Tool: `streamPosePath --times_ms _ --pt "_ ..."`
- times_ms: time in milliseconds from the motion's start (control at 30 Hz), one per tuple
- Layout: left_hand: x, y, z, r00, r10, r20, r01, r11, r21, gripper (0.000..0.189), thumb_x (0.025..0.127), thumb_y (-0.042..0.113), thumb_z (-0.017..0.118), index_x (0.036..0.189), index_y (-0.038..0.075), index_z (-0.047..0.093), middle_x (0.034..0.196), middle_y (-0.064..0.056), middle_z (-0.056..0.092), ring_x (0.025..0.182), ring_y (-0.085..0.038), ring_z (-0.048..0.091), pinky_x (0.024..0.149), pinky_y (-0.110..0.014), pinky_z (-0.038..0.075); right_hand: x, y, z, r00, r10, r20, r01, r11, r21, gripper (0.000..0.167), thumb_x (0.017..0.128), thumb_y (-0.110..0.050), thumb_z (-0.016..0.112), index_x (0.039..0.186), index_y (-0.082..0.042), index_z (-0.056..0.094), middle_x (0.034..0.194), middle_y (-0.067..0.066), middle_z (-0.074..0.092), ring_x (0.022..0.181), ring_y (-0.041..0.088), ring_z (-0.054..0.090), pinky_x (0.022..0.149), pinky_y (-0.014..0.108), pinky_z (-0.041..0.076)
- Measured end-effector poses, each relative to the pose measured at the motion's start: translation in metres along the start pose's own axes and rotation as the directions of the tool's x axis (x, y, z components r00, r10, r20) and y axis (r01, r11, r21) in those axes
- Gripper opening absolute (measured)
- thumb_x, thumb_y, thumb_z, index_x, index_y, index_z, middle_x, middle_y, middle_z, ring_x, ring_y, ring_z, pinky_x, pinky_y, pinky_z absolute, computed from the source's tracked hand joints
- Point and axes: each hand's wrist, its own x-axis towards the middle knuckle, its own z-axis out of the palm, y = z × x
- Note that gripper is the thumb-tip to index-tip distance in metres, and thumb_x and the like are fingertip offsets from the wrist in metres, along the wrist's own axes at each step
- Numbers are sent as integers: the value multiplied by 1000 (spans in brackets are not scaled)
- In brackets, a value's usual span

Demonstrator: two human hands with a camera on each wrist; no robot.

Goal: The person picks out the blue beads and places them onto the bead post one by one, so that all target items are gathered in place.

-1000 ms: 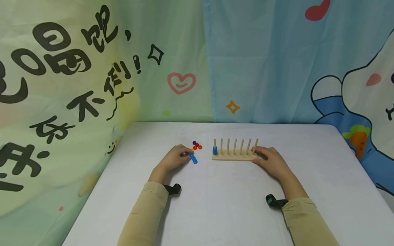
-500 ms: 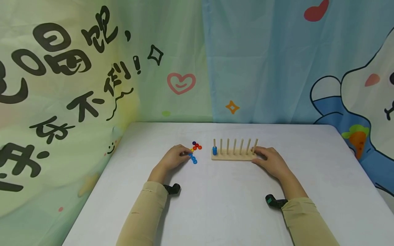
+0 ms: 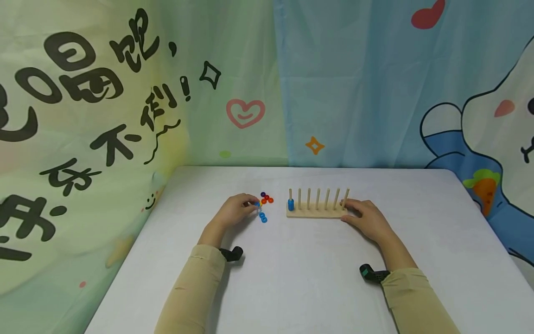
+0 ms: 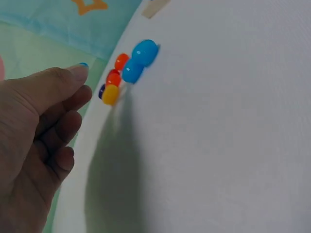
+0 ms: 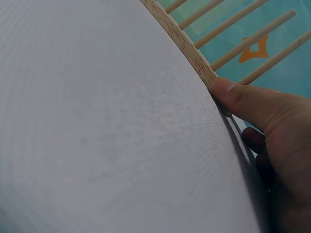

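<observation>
My left hand (image 3: 234, 210) pinches a blue bead (image 4: 84, 64) between thumb and fingers, raised off the table; most of that bead is hidden by the fingertips. Close by lie two more blue beads (image 4: 144, 52), a yellow bead (image 4: 111, 94), a few red and orange beads (image 4: 122, 61) and a dark purple bead (image 3: 263, 194). A wooden peg board (image 3: 314, 213) stands to the right, several upright pegs along it. Blue beads (image 3: 290, 204) are stacked on its leftmost peg. My right hand (image 3: 367, 218) grips the board's right end, thumb on the front edge.
A white-covered table (image 3: 300, 278) carries everything. Behind it hangs a printed cloth backdrop (image 3: 354, 93), green and blue with cartoon drawings. A black wrist camera (image 3: 232, 253) sits on the left wrist, another (image 3: 373, 273) on the right.
My left hand has picked a blue bead from the near end of the row and lifted it slightly; two blue beads stay on the table there. The right hand and board have not moved.
</observation>
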Motion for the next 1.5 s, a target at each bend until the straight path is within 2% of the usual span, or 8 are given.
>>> streamPosePath --times_ms 267,467,667,933,1067,1233,1400,1500 --pt "8 18 -10 996 84 -36 -84 996 14 24 96 27 67 118 21 70 102 6 68 92 -15 56 78 -30 48 0 0 1 1000 4 -8 -4 1000 0 58 90 -42 70 138 -11 57 138 19 56 126 39 47 106 61 34" --pt "11 36 -15 995 93 -42 -94 995 -18 26 95 29 67 120 23 70 100 9 67 92 -15 55 73 -29 47 0 1 1 1000 4 -3 -4 1000 2 57 90 -40 70 138 -12 57 141 17 55 128 38 46 107 61 34" --pt "18 54 -18 988 142 -56 -143 989 -24 28 97 32 65 122 22 69 98 9 67 89 -14 56 70 -29 48 0 3 0 1000 8 2 -8 1000 -4 59 91 -42 70 139 -12 56 140 17 55 126 37 46 106 60 34" --pt "26 80 -15 980 195 -31 -197 979 -55 28 96 33 65 123 25 69 101 10 65 89 -13 55 69 -28 49 0 0 -1 1000 8 -1 -8 1000 -2 58 91 -41 70 138 -11 56 139 18 56 126 39 46 106 61 34" --pt "29 90 -11 976 217 1 -216 974 -72 28 97 35 63 123 26 68 104 10 65 89 -13 56 69 -27 50 1 1 1 1000 15 0 -15 1000 4 58 91 -42 70 138 -12 56 139 18 56 126 38 46 107 60 34" --pt "31 96 -6 970 241 37 -238 969 -66 29 98 35 62 124 25 68 106 9 66 91 -12 57 73 -26 50 0 2 1 1000 20 5 -20 1000 1 59 91 -42 69 140 -12 55 140 18 55 128 38 45 107 61 33" --pt "31 97 -2 968 244 54 -240 968 -71 32 98 36 61 125 21 68 104 8 66 84 -13 57 66 -27 51 1 2 0 1000 18 5 -18 1000 2 59 91 -43 69 140 -12 55 140 18 54 129 39 44 107 61 33" --pt "31 96 0 969 240 54 -236 969 -71 30 99 36 61 125 23 68 104 8 66 83 -14 57 64 -28 51 1 1 0 1000 18 5 -18 1000 0 60 91 -44 69 139 -13 56 140 18 54 129 39 44 108 61 33"
